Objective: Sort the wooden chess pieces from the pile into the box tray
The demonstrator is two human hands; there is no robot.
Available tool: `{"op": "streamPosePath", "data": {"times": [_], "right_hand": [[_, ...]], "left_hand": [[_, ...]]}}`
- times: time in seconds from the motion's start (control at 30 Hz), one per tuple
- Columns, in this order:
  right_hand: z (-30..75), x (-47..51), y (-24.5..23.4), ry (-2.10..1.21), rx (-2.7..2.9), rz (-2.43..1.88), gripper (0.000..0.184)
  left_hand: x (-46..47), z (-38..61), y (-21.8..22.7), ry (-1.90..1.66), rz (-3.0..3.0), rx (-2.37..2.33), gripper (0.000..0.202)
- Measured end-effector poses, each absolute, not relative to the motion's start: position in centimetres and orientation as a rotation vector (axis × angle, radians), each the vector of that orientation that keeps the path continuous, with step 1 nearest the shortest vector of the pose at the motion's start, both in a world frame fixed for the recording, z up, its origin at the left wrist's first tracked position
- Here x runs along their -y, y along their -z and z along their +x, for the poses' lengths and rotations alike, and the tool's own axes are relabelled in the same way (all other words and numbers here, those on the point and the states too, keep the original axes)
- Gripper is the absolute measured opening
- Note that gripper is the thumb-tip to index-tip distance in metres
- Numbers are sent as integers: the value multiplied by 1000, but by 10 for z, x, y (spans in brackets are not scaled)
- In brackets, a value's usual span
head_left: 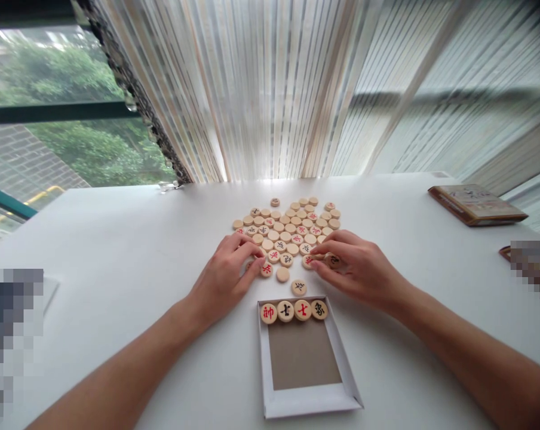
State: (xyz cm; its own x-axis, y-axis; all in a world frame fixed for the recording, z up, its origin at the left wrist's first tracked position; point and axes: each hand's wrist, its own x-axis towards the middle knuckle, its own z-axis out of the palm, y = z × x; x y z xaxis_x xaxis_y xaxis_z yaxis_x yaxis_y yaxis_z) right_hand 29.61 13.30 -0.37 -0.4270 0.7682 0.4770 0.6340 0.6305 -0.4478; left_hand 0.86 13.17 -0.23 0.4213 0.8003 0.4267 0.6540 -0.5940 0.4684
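Note:
Many round wooden Chinese chess pieces [286, 229] lie spread on the white table, some blank side up, others showing red or black characters. At the near left edge of the spread, my left hand [227, 263] is curved with its fingers apart, fingertips beside a red-marked piece [266, 270]. Across from it, my right hand [357, 263] has thumb and fingers apart at another red-marked piece [307, 261]; contact is hard to judge. Between and below the hands, a shallow white box tray [312, 407] holds a row of pieces along its far end, red and black characters up.
A black-marked piece [299, 287] lies just beyond the tray. Flat boxes [478, 204] rest at the table's right side. A striped string curtain [270, 89] hangs behind the table, and a window [73, 89] stands at the left. Blurred items appear at both side edges.

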Motion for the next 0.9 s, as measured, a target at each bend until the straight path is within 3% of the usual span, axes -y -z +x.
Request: {"op": "streamPosePath", "data": {"times": [0.43, 0.9], "right_hand": [[298, -135, 5, -244, 2154, -1279, 16], [303, -134, 6, -202, 2278, -1154, 26]], "left_hand": [[-134, 11, 4, -928, 2556, -1294, 19], [-143, -5, 5, -882, 2618, -1203, 25]]}}
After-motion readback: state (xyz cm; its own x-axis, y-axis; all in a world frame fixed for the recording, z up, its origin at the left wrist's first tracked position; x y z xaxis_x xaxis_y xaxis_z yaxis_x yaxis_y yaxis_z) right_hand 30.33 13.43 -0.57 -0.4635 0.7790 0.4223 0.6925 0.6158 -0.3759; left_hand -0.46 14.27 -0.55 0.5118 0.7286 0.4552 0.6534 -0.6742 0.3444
